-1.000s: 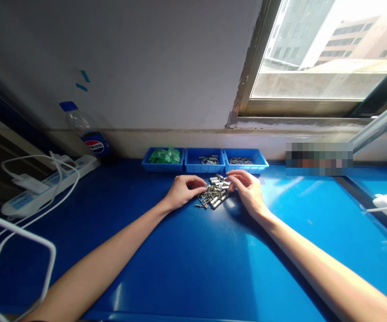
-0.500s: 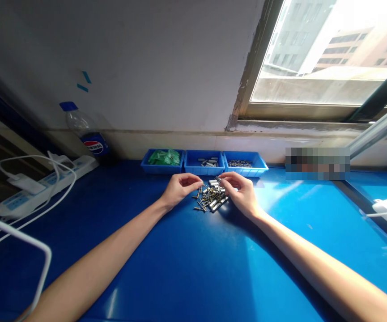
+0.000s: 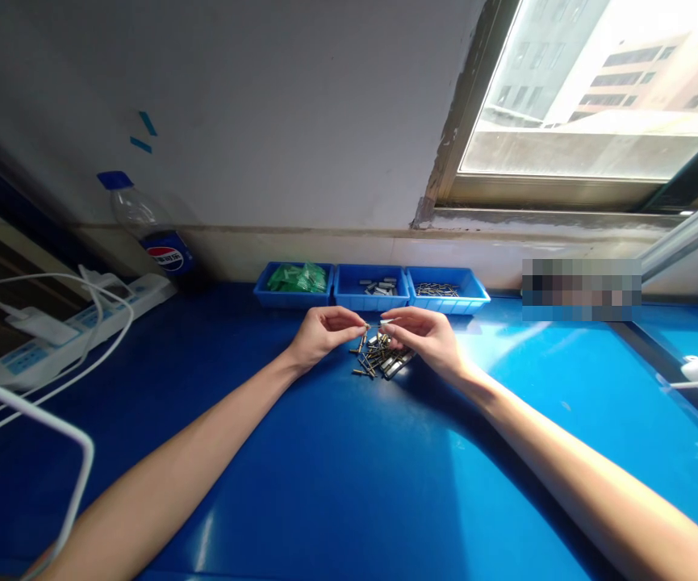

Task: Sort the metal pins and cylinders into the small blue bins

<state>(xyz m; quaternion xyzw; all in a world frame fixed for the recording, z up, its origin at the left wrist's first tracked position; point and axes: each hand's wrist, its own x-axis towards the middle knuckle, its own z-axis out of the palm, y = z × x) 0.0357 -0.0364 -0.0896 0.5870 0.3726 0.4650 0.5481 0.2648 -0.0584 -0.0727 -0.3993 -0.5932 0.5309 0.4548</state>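
Right hand (image 3: 428, 342) has shifted leftward, partly hiding the metal parts (image 3: 378, 356).

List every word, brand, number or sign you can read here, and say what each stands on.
"百事可乐", probably, as the characters are blurred: on the red, white and blue label of the blue-capped bottle.
Power strip: any markings are too small to read.
Pixelated patch at the right: unreadable.
No other text can be made out.
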